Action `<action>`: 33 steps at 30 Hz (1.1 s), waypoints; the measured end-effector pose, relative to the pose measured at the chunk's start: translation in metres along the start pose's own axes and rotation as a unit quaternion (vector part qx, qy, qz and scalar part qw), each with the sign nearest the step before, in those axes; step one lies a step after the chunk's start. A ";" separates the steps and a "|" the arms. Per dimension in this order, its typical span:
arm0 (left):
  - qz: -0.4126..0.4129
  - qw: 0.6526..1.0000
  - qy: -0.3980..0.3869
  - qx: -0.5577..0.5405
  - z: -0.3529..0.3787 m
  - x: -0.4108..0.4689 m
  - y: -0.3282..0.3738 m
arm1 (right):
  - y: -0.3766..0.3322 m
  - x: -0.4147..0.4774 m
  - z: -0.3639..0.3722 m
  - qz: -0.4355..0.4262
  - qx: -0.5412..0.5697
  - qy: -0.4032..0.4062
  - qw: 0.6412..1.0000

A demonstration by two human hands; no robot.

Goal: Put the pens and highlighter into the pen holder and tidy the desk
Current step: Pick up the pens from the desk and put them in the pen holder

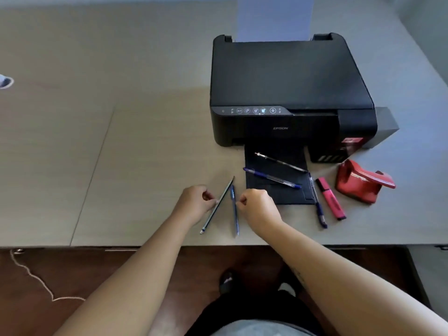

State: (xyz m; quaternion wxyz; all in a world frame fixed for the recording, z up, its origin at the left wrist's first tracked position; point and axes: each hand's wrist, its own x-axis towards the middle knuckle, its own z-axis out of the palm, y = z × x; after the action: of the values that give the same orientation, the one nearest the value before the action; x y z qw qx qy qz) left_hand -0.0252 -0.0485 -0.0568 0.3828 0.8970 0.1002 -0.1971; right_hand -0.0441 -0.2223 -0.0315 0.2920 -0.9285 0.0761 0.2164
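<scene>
A grey pencil [223,194] and a blue pen [234,214] lie side by side near the desk's front edge. My left hand [195,202] pinches the pencil at its middle from the left. My right hand [258,207] pinches the blue pen from the right. A black pen [278,162] and a second blue pen [271,178] rest on the printer's black output tray [286,195]. Right of the tray lie a third blue pen [318,204] and a pink highlighter [331,198]. No pen holder is in view.
A black printer [288,93] stands at the back right with paper upright in its feed. A red hole punch [363,181] sits right of the highlighter. A small blue-grey object [4,81] shows at the far left edge. The desk edge [145,246] runs below my hands.
</scene>
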 end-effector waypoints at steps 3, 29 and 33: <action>0.000 1.000 -0.001 0.007 0.016 -0.001 -0.009 | 0.003 -0.007 0.019 -0.007 -0.072 -0.004 0.997; 0.114 0.986 -0.015 -0.121 -0.050 0.012 0.119 | 0.000 0.000 -0.092 -0.055 0.251 0.108 0.960; 0.184 0.972 -0.008 -0.143 -0.043 0.018 0.192 | 0.020 0.017 -0.156 -0.070 0.280 0.174 0.941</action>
State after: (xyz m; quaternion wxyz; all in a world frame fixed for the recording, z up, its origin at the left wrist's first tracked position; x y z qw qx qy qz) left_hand 0.0662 -0.1489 0.0868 0.5380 0.8341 -0.0428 -0.1142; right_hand 0.0213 -0.3288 0.0661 0.5366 -0.8355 0.1184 0.0002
